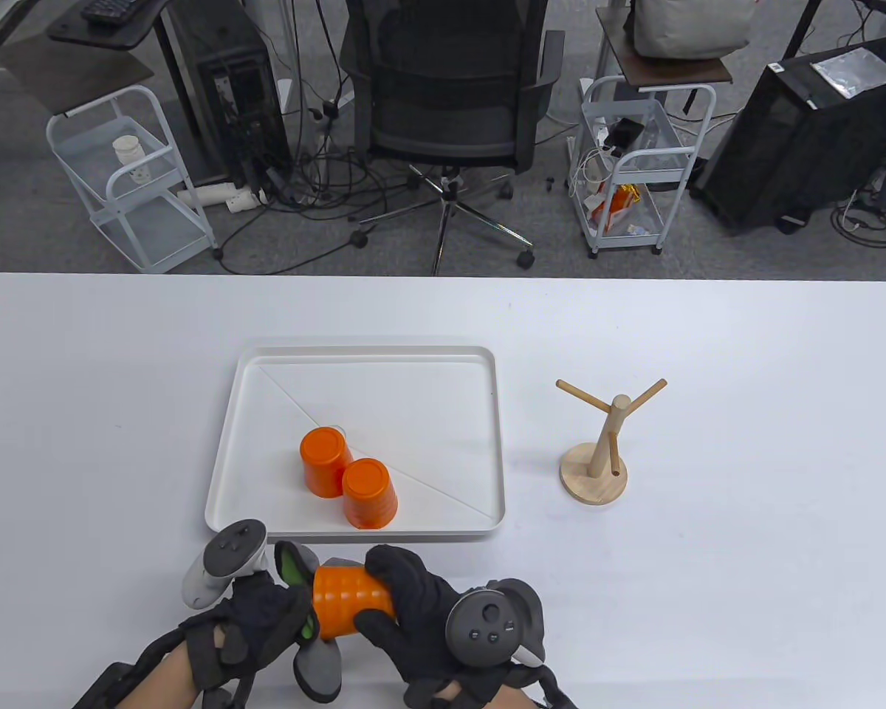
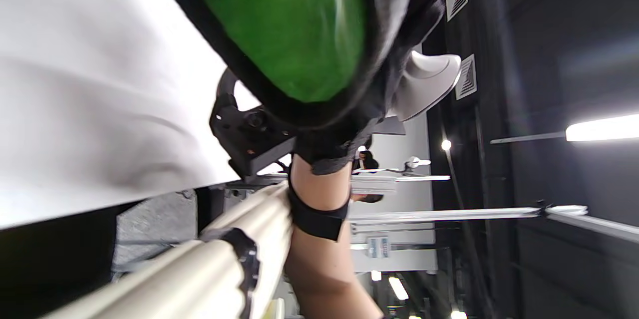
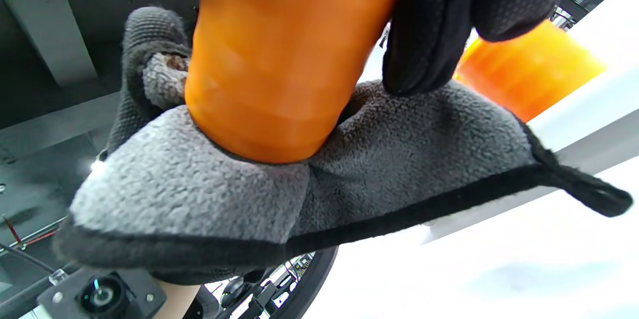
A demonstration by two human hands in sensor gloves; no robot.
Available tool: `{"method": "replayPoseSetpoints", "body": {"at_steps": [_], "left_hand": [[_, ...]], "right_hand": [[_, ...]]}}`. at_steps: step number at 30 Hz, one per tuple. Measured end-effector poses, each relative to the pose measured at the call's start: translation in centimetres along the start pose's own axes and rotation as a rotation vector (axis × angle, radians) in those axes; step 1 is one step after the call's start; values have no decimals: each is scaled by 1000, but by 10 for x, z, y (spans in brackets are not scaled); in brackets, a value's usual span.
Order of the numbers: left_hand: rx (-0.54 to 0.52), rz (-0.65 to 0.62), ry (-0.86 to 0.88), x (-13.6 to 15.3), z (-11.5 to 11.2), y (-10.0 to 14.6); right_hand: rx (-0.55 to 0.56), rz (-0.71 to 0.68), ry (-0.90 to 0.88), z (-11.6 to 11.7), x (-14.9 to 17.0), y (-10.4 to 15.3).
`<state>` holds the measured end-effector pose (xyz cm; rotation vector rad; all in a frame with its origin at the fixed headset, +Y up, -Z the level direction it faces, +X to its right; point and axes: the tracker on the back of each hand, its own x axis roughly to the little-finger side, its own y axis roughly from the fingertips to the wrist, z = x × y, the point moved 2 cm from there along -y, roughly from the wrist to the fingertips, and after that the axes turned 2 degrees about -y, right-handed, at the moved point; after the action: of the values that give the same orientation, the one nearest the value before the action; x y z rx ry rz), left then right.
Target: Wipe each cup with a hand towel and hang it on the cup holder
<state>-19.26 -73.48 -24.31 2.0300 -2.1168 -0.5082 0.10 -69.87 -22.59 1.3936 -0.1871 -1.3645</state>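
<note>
The right hand (image 1: 421, 598) grips an orange cup (image 1: 347, 598) lying sideways, mouth toward the left hand (image 1: 262, 617), which clutches the hand towel (image 3: 309, 184) against it.

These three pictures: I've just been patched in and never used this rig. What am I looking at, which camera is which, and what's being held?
No robot here: a person works in sensor gloves, each with a controller-like tracker strapped to its back. The table view looks down from above. The right hand grips an orange cup lying sideways above the table, while the left hand holds a grey-and-green hand towel against its end. Two more orange cups stand upside down in the white tray. The wooden cup holder to the right has nothing hung on it. The other two cameras sit on the wrists: the right shows cup and towel close up, the left mostly towel and forearm.
</note>
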Motion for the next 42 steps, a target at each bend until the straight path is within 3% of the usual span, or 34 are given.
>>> {"method": "replayPoseSetpoints", "body": {"at_steps": [13, 22, 35, 42], "left_hand": [[0, 194, -578, -19, -15, 0], [-23, 252, -849, -31, -27, -2], [17, 61, -201, -6, -8, 0], [59, -10, -30, 1, -5, 1]], "right_hand": [[-30, 192, -194, 3, 20, 0], [-37, 250, -253, 3, 28, 1], [-22, 79, -103, 4, 12, 1], [-42, 11, -65, 6, 4, 1]]}}
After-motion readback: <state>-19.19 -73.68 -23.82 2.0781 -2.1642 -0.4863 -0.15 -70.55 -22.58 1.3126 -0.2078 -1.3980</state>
